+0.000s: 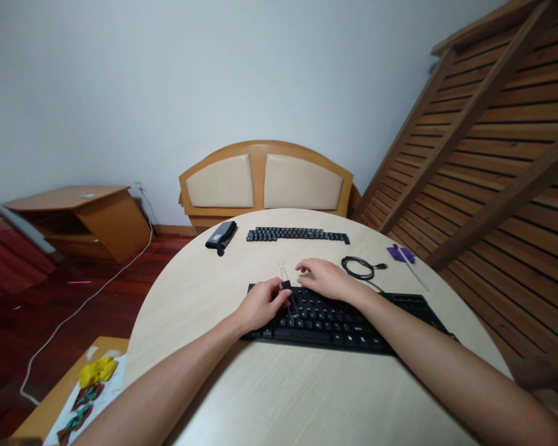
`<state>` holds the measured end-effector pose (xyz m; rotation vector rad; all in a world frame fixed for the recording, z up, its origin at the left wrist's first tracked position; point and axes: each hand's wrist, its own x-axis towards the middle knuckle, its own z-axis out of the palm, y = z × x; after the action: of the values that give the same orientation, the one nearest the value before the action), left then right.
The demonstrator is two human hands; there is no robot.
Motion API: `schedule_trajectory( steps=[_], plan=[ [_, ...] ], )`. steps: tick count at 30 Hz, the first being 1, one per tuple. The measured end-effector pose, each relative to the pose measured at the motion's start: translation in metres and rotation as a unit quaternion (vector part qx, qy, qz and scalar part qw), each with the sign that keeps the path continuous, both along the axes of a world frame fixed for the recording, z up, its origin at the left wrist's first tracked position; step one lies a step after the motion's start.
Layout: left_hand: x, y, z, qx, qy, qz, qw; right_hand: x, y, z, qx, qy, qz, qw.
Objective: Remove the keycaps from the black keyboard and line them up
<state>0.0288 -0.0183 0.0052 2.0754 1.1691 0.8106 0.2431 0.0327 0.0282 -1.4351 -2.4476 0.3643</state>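
My left hand [263,303] pinches the black middle of a keycap puller [286,285] between thumb and fingers. Thin wire prongs stick out from its far end, and a metal loop extends toward me over the keys. Beneath both hands lies a black keyboard [307,335], partly covered by my hands and right forearm. My right hand [324,277] hovers over the keyboard's far edge, fingers loosely stretched and apart, holding nothing. Farther back, loose black keycaps [291,233] are set out in rows on the round table [204,303].
A coiled black cable [357,267] runs behind the keyboard. At the right, a thin pale stick [413,270] rests across a purple item [395,253]. A folded dark grey pouch-like item [222,234] lies back left. A low wooden surface [69,396] with a yellow item [97,371] stands lower left.
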Motion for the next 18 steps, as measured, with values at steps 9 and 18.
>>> schedule_trajectory(
  steps=[9,18],
  plan=[
    [0.0,0.002,-0.001,-0.01,-0.014,-0.011,1.0,0.037,-0.065,-0.008,-0.08,0.081,0.129,0.985],
    [0.002,-0.001,0.004,-0.017,-0.056,-0.023,0.998,0.028,-0.066,-0.018,-0.068,0.096,0.122,0.986]
  ],
)
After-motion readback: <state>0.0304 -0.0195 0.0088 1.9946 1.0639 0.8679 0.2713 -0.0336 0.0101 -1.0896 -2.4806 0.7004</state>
